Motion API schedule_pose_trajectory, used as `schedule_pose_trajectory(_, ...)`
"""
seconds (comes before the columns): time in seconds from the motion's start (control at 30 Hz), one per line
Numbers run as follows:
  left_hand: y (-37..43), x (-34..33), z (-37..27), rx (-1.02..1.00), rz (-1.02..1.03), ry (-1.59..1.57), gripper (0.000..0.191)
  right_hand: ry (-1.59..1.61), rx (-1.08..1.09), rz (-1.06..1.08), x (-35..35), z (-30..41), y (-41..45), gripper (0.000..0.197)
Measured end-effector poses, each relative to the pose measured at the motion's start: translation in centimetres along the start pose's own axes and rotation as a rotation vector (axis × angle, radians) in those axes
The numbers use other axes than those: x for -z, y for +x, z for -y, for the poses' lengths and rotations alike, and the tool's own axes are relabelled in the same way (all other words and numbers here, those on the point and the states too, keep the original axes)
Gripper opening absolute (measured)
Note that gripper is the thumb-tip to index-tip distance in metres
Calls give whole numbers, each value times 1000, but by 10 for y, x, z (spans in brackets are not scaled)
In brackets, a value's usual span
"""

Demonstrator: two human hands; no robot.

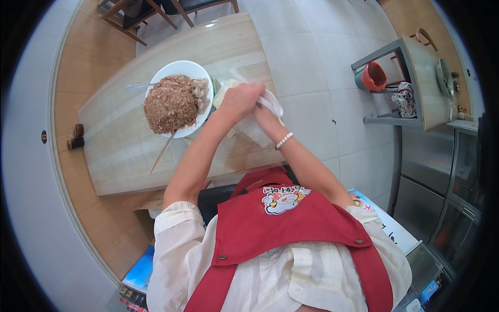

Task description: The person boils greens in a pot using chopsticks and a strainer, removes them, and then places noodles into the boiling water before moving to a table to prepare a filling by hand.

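A thin translucent plastic bag [255,132] lies at the table's near right edge, its bunched upper part between my hands. My left hand [242,98] is closed on this plastic. Just below and to its right, my right hand [268,120], with a beaded bracelet at the wrist, also grips it; its fingertips are partly hidden. Left of my hands, a white plate [181,67] holds a large mound of minced meat [171,103] with small pale lumps [200,93] along its right side. A wooden stick [161,154] and a clear handle [137,86] jut from the plate. Something pale yellow [226,91] sits behind my left hand.
The wooden table [128,156] meets the wall at left, where two small containers [76,136] stand. Chairs [148,15] are beyond the far edge. Across the tiled floor [302,70], right, are a bin with a red liner [374,76] and another table [425,85].
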State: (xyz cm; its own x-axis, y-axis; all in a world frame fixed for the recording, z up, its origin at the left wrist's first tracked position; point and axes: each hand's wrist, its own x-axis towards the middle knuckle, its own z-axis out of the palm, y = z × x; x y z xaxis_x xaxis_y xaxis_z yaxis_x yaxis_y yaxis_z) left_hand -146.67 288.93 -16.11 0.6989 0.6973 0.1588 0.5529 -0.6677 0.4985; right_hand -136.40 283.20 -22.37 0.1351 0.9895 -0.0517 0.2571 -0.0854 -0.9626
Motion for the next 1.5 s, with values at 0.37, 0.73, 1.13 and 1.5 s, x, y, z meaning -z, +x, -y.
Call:
schedule_pose_trajectory(0.37, 0, 26, 34, 114, 441, -118, 24, -16, 154, 101, 21, 22, -10, 12)
schedule_pose_trajectory(0.73, -20, 2, 44, 42, 67, 201, 7, 255, 127, -76, 8, 28, -35, 19)
schedule_pose_trajectory(1.13, -30, 20, 68, 77, 64, 740, 12, 22, -89, -109, 49, 7, -55, 27)
schedule_pose_trajectory(1.5, -27, 16, 42, 99, 137, 854, 9, 648, -317, 182, 0, 21, -15, 36)
